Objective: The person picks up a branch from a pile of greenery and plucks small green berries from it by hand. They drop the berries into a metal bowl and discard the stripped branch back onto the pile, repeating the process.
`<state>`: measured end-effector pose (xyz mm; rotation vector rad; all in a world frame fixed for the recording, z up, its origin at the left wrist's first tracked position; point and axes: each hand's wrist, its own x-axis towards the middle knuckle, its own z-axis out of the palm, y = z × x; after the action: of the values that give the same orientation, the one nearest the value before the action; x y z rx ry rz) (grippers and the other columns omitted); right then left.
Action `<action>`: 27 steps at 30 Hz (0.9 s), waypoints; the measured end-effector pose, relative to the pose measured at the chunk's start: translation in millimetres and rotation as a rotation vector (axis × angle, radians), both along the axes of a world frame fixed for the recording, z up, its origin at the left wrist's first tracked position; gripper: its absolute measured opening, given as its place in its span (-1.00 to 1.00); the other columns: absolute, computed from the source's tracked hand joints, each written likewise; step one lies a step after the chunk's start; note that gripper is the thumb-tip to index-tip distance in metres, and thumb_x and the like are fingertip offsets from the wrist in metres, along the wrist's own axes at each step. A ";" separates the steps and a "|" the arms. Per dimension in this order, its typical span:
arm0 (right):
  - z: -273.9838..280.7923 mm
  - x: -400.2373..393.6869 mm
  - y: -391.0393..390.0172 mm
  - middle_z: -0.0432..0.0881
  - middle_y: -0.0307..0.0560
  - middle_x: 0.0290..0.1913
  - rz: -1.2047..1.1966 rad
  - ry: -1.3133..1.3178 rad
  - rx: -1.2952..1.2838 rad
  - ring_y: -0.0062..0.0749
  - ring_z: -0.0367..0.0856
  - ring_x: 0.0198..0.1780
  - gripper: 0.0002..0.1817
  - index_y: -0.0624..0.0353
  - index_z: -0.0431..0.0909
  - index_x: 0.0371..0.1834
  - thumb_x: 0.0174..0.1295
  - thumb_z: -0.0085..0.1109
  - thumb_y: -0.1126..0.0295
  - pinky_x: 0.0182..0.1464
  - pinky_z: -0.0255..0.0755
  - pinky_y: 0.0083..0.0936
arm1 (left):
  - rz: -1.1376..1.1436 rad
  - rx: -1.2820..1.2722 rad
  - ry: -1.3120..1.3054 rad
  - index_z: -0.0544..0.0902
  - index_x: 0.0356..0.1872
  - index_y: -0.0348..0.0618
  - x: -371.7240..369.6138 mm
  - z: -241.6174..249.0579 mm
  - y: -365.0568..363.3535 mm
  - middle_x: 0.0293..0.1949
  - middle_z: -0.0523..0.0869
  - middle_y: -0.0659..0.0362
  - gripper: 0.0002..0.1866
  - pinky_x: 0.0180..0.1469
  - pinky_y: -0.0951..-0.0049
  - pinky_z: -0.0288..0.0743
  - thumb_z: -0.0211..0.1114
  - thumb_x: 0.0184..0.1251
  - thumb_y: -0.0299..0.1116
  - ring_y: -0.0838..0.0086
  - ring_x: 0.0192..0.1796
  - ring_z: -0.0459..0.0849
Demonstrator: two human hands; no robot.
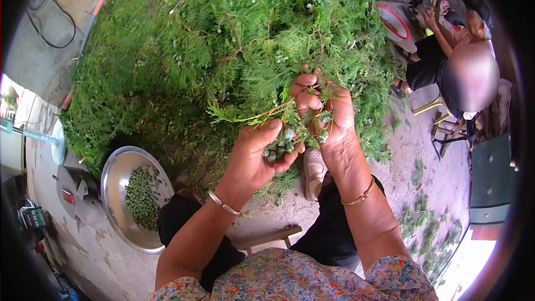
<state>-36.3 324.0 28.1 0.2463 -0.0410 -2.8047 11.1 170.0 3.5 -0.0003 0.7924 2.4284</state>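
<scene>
My left hand (253, 159) is cupped round several blue-green arborvitae cones (280, 147), its thumb resting above them. Close beside it, my right hand (331, 108) has its fingers curled round a leafy evergreen sprig (262, 113), whose thin brown stem runs out past the left thumb. A few more cones hang by the right palm. Both hands are in front of a large heap of cut evergreen branches (184, 50). To the left of my legs, a metal basin (114, 189) contains many loose green cones (144, 198).
At the right, another person (440, 67) sits on a stool near a red-rimmed container (394, 22). A dark green box (490, 178) stands below them. Scattered sprigs (423, 217) lie on the concrete. My shoe (315, 171) is under my hands.
</scene>
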 end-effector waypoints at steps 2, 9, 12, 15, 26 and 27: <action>0.9 0.4 -1.3 0.44 -0.03 -0.37 -0.002 -0.027 0.033 -0.48 0.28 -0.43 -0.82 0.37 0.37 -0.16 0.26 -0.01 0.48 -0.56 0.20 -0.67 | 0.008 0.014 0.020 0.54 -0.26 -0.27 3.0 -3.8 -0.2 -0.43 0.65 -0.10 -0.64 -0.62 0.59 0.33 0.14 0.33 -0.10 0.39 -0.55 0.60; -2.3 -0.2 -2.9 0.40 -0.01 -0.35 -0.044 -0.007 0.152 -0.50 0.26 -0.40 -0.85 0.37 0.37 -0.15 0.29 -0.06 0.50 -0.58 0.14 -0.70 | 0.066 -0.221 0.007 0.55 -0.22 -0.27 3.3 -0.1 -2.7 -0.40 0.66 0.04 -0.76 -0.59 0.61 0.34 0.31 0.14 -0.38 0.48 -0.54 0.58; -4.4 -1.7 -1.3 0.40 0.00 -0.36 -0.032 0.005 0.199 -0.50 0.24 -0.42 -0.89 0.34 0.35 -0.21 0.27 -0.06 0.51 -0.59 0.12 -0.70 | 0.080 -0.261 -0.139 0.58 -0.29 -0.26 6.8 9.4 -2.2 -0.42 0.66 0.06 -0.81 -0.57 0.62 0.35 0.31 0.06 -0.45 0.52 -0.54 0.57; -4.1 -7.9 7.0 0.40 -0.02 -0.37 -0.049 -0.033 0.213 -0.50 0.22 -0.45 -0.88 0.34 0.33 -0.20 0.26 -0.08 0.52 -0.59 0.12 -0.69 | -0.214 -0.469 0.025 0.60 -0.38 -0.27 5.3 1.1 -11.0 -0.44 0.66 0.06 -0.89 -0.58 0.65 0.35 0.27 0.06 -0.50 0.50 -0.53 0.58; -1.6 -5.1 -3.2 0.49 -0.13 -0.35 -0.155 0.003 0.820 -0.48 0.32 -0.54 -0.84 0.22 0.39 -0.18 0.26 -0.14 0.42 -0.51 0.26 -0.60 | 0.088 -0.130 -0.024 0.56 -0.26 -0.31 22.2 26.3 -17.5 -0.43 0.64 -0.01 -0.86 -0.65 0.64 0.30 0.23 0.21 -0.47 0.48 -0.53 0.57; -0.2 -4.0 -10.4 0.49 -0.13 -0.35 -0.147 0.006 0.818 -0.48 0.32 -0.54 -0.84 0.22 0.39 -0.18 0.26 -0.14 0.42 -0.51 0.26 -0.60 | 0.096 -0.131 -0.024 0.56 -0.26 -0.31 22.0 27.9 -16.7 -0.43 0.64 -0.01 -0.86 -0.65 0.64 0.30 0.23 0.21 -0.47 0.48 -0.53 0.57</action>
<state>-40.3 313.6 27.9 0.4266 1.1369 -2.8021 33.1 153.3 31.4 -0.1206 0.9584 2.4563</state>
